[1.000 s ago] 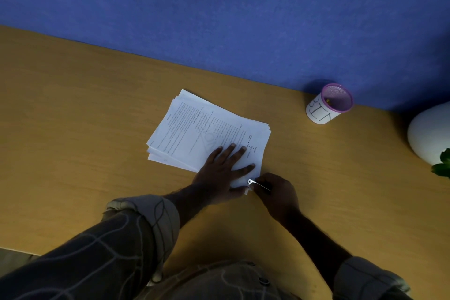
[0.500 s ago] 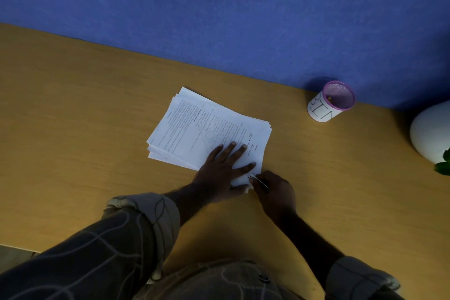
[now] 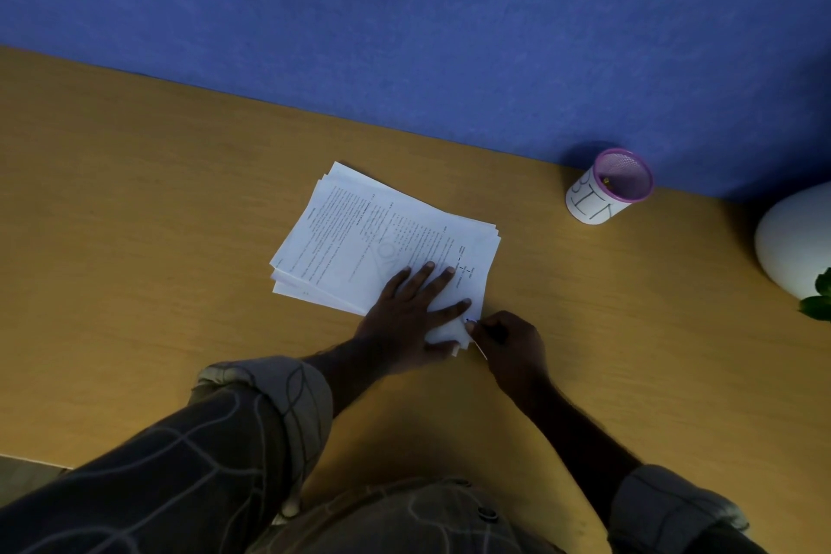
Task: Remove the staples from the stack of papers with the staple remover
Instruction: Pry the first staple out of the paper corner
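A stack of white printed papers [image 3: 368,238] lies slightly fanned on the wooden desk. My left hand [image 3: 411,313] presses flat on its near right part, fingers spread. My right hand [image 3: 510,335] is closed around a thin staple remover [image 3: 470,322], whose tip sits at the near right corner of the stack, just beside my left index finger. Most of the tool is hidden in my fist. No staple can be made out.
A white cup with a pink mesh rim [image 3: 609,187], lettered "BIN", stands at the back right by the blue wall [image 3: 404,23]. A white round pot [image 3: 796,238] with green leaves [image 3: 818,299] sits at the right edge. The desk [image 3: 135,202] stretches left.
My right hand has closed in on the corner of the stack, and the tool's tip now sits under the paper edge. My left hand stays pressed on the sheets.
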A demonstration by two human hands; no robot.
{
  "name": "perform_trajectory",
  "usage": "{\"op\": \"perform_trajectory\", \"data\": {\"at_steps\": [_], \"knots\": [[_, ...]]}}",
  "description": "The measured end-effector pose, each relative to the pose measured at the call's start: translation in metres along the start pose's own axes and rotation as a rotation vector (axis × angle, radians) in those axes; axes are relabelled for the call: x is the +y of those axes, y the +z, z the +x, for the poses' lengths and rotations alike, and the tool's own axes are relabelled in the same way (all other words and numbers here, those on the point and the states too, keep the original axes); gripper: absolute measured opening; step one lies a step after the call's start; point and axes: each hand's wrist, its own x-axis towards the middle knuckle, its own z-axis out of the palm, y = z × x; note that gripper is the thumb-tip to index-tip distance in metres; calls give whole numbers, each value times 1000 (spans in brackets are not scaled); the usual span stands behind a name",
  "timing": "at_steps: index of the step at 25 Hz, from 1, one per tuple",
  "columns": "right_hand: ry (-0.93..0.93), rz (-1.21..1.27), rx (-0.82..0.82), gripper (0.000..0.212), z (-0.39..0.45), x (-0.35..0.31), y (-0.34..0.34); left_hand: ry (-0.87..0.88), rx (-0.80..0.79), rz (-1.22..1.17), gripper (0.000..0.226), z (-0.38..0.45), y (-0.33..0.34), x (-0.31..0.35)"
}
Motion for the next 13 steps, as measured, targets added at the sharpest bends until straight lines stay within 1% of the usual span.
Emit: {"op": "perform_trajectory", "data": {"at_steps": [4,8,9,11,13], "knots": [[-26,4,4,17,-7,3,0,-1,0,4,68,0,3,-1],[-104,4,-11,5,-12,5,-1,4,-6,10,69,0,6,-2],[-140,-41,-22,6,-12,6,-2,3,-8,13,69,1,6,-3],[-227,-173,-32,14,-13,9,-4,4,-14,19,70,0,7,-3],[-325,-275,-13,16,-11,8,-5,8,-9,23,70,0,9,-3]]}}
